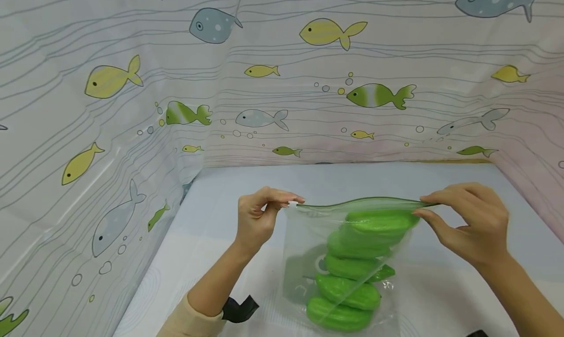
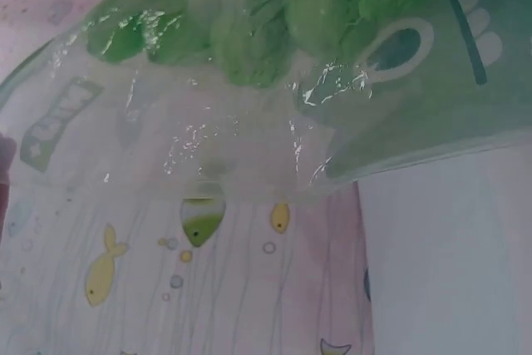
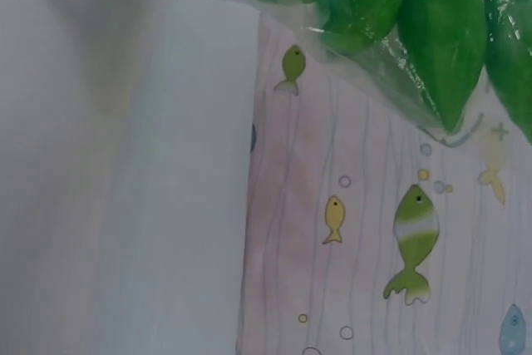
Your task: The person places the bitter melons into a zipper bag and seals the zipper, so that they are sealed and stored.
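Note:
A clear zip bag [image 1: 304, 258] hangs upright above the table, with a white slider [image 1: 293, 204] at the left end of its green top strip. Inside are several glossy, long green pieces [image 1: 348, 290] with tapered ends; their exact kind is unclear. My left hand [image 1: 259, 217] pinches the slider end between thumb and fingers. At the opposite top corner, my right hand [image 1: 473, 224] pinches the strip. Both wrist views show the bag close up: pale lettering and green print [image 2: 58, 126] in the left one, pointed green pieces [image 3: 440, 39] in the right.
A pale table [image 1: 211, 258] lies beneath the bag. White and pink sheeting [image 1: 282, 92] printed with fish stands behind it and along both sides. A black strap [image 1: 240, 309] sits by the left sleeve, and a small dark object [image 1: 477, 333] shows at the bottom right edge.

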Available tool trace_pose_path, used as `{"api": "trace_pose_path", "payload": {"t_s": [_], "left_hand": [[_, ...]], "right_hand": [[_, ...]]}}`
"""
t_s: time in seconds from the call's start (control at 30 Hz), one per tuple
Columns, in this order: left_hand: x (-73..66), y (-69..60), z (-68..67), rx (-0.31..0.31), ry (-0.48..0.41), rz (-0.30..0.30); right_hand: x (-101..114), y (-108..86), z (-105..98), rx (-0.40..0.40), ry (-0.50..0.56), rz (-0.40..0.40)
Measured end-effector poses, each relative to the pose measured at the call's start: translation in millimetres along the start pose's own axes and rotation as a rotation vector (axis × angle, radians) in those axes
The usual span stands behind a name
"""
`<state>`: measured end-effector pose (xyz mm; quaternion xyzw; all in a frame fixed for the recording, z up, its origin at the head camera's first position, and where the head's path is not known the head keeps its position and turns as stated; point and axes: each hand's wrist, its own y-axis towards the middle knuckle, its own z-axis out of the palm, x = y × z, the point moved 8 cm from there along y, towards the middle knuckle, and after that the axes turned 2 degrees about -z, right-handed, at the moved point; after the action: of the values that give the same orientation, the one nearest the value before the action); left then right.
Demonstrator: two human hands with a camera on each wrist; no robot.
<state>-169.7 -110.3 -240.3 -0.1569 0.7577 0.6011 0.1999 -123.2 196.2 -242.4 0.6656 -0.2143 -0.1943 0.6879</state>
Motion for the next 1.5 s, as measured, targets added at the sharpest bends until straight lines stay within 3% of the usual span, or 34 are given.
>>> {"api": "trace_pose_path", "payload": {"t_s": [0.2,0.6,0.77,1.07,1.5], "left_hand": [[-6.8,4.3,5.5,0.03,0.001,0.07],[-6.9,11.1,18.7,0.076,0.03,0.134],[-7.1,11.8,22.1,0.076,0.052,0.154],[-4.6,10.2,27.3,0.075,0.103,0.153],[-2.1,8.2,34.3,0.068,0.163,0.141]], "right_hand": [[8,4.3,22,0.046,0.016,-0.047],[57,21.2,90,0.301,0.121,-0.163],[72,22.1,109,0.323,0.107,-0.196],[71,23.1,120,0.331,0.069,-0.155],[75,23.1,118,0.325,0.052,-0.19]]}}
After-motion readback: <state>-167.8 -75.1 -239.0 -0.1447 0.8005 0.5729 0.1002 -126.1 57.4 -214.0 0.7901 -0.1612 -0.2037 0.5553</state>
